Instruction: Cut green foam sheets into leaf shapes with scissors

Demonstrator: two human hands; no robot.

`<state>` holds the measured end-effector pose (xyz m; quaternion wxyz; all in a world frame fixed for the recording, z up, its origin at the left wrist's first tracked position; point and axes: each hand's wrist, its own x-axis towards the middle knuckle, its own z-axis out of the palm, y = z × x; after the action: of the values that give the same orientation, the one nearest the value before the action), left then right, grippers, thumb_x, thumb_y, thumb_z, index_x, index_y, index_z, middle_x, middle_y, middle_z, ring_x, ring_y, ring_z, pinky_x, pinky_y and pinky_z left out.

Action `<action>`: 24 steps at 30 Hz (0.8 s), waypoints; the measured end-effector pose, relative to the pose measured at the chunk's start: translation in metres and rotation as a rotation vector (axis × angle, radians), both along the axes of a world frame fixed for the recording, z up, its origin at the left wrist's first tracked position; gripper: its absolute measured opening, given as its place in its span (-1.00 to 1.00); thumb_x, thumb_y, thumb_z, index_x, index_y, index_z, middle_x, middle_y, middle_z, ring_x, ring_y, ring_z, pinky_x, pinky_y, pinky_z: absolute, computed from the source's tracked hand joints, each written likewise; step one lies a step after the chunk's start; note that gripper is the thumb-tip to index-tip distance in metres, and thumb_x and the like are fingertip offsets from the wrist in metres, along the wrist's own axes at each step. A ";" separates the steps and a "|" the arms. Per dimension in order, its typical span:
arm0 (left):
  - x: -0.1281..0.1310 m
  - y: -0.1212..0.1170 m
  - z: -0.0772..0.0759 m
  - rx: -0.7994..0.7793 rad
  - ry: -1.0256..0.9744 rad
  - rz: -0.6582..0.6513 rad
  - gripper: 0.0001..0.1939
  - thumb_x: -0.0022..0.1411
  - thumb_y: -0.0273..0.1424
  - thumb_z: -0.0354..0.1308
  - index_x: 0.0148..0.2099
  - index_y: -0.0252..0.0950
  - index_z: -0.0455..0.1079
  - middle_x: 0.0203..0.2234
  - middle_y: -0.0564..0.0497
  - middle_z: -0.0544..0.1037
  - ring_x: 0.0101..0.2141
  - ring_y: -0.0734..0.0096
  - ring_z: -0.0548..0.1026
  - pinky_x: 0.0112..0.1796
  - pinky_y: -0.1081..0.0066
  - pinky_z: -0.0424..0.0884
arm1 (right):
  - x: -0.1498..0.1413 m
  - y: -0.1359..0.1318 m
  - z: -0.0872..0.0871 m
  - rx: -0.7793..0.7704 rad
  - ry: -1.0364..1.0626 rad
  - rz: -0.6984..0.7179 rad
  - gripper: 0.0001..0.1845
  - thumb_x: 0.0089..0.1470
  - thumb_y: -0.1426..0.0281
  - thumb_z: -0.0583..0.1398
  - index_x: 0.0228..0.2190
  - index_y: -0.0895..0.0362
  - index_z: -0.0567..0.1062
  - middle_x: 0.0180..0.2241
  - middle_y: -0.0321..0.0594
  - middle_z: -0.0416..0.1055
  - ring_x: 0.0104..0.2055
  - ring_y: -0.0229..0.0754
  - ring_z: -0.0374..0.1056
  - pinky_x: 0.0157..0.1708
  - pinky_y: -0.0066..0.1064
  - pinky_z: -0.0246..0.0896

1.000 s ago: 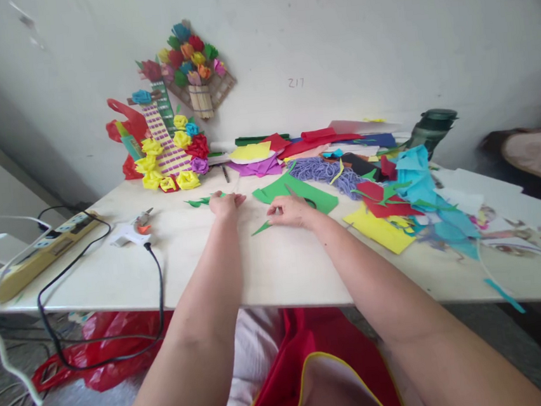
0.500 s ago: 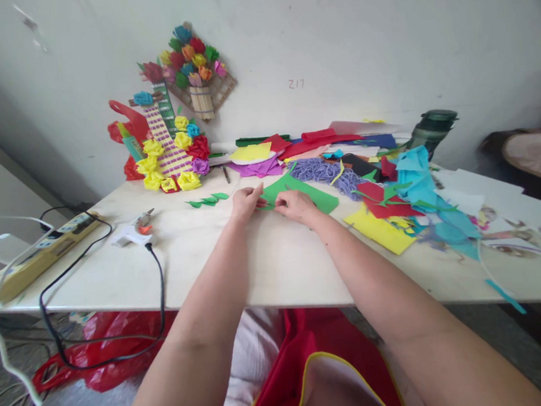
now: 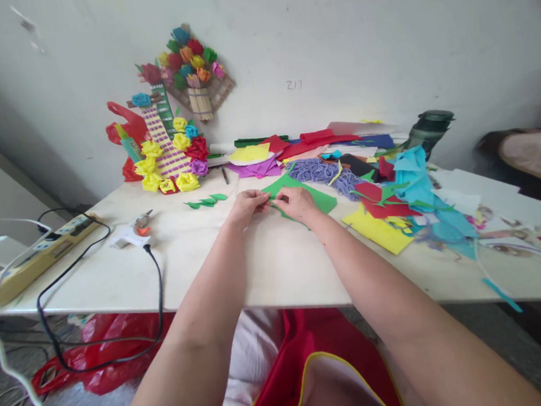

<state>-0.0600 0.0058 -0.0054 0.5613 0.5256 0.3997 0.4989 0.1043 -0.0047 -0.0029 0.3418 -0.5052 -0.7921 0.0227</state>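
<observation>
Head cam: L hand (image 3: 248, 206), R hand (image 3: 294, 202) pinch green scrap (image 3: 274, 204) (mostly hidden).

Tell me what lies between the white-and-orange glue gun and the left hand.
Green paper leaf cut-outs, on the white tabletop, slightly wallward of the direct line from glue gun to left hand. Head view.

Both bare forearms are stretched forward from the near edge, angled inward so that the hands are brought close together. The left hand (image 3: 248, 208) is held with its fingers curled and pointed right. The right hand (image 3: 297, 204) is turned left, its thumb and fingertips pinched just beside the left fingertips.
</observation>
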 end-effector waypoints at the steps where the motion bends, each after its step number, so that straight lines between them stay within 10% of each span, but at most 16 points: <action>1: 0.000 0.000 0.000 0.002 -0.002 -0.001 -0.74 -0.16 -0.36 0.37 -0.51 -0.39 0.36 -0.64 0.01 0.45 -0.64 0.60 0.35 -0.55 0.54 0.27 | 0.000 0.001 0.000 -0.005 0.041 0.017 -0.81 0.04 0.32 0.16 -0.49 0.15 0.51 -0.46 -0.17 0.48 -0.40 -0.18 0.33 -0.34 -0.42 0.11; 24: 0.006 -0.005 0.003 -0.031 -0.061 -0.061 -0.74 -0.16 -0.38 0.38 -0.49 -0.41 0.37 -0.65 0.02 0.44 -0.66 0.61 0.33 -0.56 0.52 0.28 | -0.005 0.016 -0.008 -0.270 0.658 0.129 -0.88 -0.23 0.47 0.23 -0.50 0.15 0.40 -0.60 -0.38 0.32 -0.57 -0.33 0.21 -0.53 -0.49 0.22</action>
<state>-0.0535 0.0004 -0.0020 0.5962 0.5132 0.3740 0.4912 0.0995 0.0115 -0.0111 0.5067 -0.4604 -0.6597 0.3101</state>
